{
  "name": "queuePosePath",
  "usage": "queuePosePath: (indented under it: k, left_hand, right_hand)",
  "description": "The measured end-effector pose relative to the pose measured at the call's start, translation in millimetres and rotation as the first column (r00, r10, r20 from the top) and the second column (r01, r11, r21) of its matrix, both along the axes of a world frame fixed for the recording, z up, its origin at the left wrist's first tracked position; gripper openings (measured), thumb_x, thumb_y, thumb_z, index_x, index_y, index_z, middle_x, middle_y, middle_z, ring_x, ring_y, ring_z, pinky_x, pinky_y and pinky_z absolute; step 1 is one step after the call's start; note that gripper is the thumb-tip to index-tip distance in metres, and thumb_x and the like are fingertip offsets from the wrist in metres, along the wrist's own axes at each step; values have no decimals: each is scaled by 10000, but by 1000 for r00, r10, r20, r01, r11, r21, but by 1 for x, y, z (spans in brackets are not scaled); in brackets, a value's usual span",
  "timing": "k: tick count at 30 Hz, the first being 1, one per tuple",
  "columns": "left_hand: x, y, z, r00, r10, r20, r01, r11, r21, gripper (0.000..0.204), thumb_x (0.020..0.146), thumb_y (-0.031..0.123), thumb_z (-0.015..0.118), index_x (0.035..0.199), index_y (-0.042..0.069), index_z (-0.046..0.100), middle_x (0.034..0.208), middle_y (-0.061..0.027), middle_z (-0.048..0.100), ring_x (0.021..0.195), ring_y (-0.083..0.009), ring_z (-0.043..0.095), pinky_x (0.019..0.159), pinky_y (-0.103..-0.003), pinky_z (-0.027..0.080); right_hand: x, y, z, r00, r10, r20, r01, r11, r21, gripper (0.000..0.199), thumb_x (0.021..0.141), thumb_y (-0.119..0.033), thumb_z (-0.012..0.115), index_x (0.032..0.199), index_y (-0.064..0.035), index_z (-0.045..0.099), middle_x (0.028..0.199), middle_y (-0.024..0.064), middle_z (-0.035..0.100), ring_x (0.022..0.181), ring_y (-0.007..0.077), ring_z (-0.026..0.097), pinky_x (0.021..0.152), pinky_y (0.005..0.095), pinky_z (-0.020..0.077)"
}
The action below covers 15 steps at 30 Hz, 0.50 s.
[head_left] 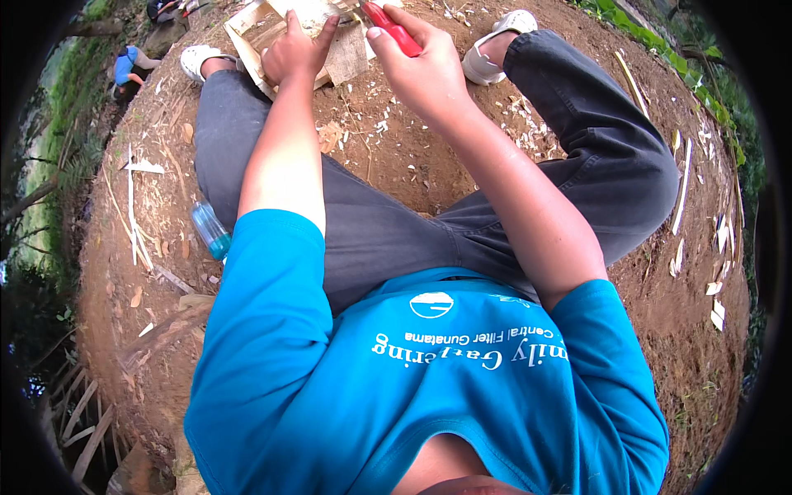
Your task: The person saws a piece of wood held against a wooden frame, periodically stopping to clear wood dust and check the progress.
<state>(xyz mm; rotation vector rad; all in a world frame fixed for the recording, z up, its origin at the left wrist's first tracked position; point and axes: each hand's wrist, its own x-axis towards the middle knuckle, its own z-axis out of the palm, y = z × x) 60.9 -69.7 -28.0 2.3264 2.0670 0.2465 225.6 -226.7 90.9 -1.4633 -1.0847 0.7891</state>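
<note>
At the top of the view my left hand (295,54) rests over a pale wooden piece with box-like sides (247,41). Its index finger and thumb are stretched apart; the other fingers look curled and partly hidden. To its right, my right hand (422,73) is closed round a tool with a red handle (396,31). A bit of metal shows at the tool's far end, but its working part is cut off by the frame's edge, so its exact kind cannot be told. The wooden piece sits between my feet, also cut off at the top.
I sit on brown soil strewn with wood shavings, strips (683,188) and leaves. A clear bottle with a teal end (211,231) lies beside my left thigh. White shoes (493,51) flank the work. Far left, a person in a blue top (125,66) bends down near greenery.
</note>
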Motion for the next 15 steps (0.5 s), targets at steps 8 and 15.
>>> queuePosePath:
  k: [8,15]
  left_hand:
    - [1,-9,27,992,78,97,-69,993,-101,835,843,851,490,1506,344,476,1059,-192,754,942,-419,719,801,-545,545]
    - [4,-11,32,991,118,63,-107,983,-151,818,840,864,473,1488,365,501,1024,-189,760,941,-411,722,801,-541,548]
  right_hand:
    - [11,-96,49,992,65,-105,-84,979,-188,562,969,-203,676,1443,64,535,1166,178,734,1026,162,690,933,301,521]
    - [3,-40,16,998,51,25,-49,994,-93,527,953,-215,678,1412,26,585,1106,187,753,967,177,713,889,323,537]
